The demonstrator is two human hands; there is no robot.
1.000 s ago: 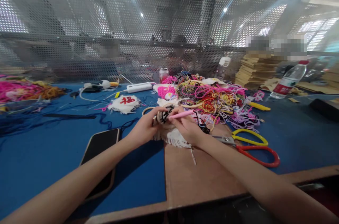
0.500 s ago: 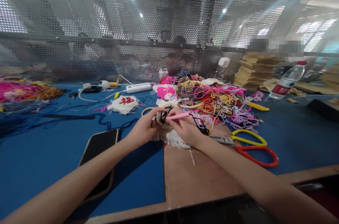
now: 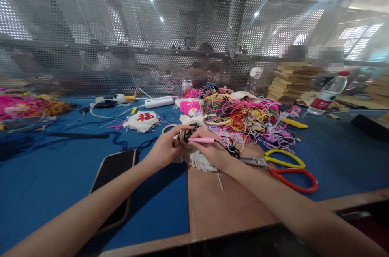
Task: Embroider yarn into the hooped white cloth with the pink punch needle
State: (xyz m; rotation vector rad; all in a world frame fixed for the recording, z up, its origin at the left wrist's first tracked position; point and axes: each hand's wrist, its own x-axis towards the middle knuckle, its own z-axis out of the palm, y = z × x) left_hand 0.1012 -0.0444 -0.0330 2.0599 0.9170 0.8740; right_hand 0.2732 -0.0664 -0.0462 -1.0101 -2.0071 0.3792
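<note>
- the left hand (image 3: 165, 147) grips the round hooped piece (image 3: 186, 134) from its left side, fingers closed on the rim.
- the right hand (image 3: 211, 150) pinches a pink pen-shaped tool (image 3: 203, 140), its left end at the hooped piece's face; whether the tip is in the fabric cannot be told.
- the tool has just swung from a rightward-rising tilt to nearly level, while the left hand's hold looks unchanged; this seems a shift of working angle, not of grip.
- the hooped piece sits between the hands, mid-scene, black lines on its face and white fringed cloth (image 3: 201, 161) hanging on the near side.
- black yarn (image 3: 233, 151) lies to the tool's right.
- scissors (image 3: 261, 162) lie right of the right hand; a tangled yarn pile (image 3: 240, 116) spreads on the far side.
</note>
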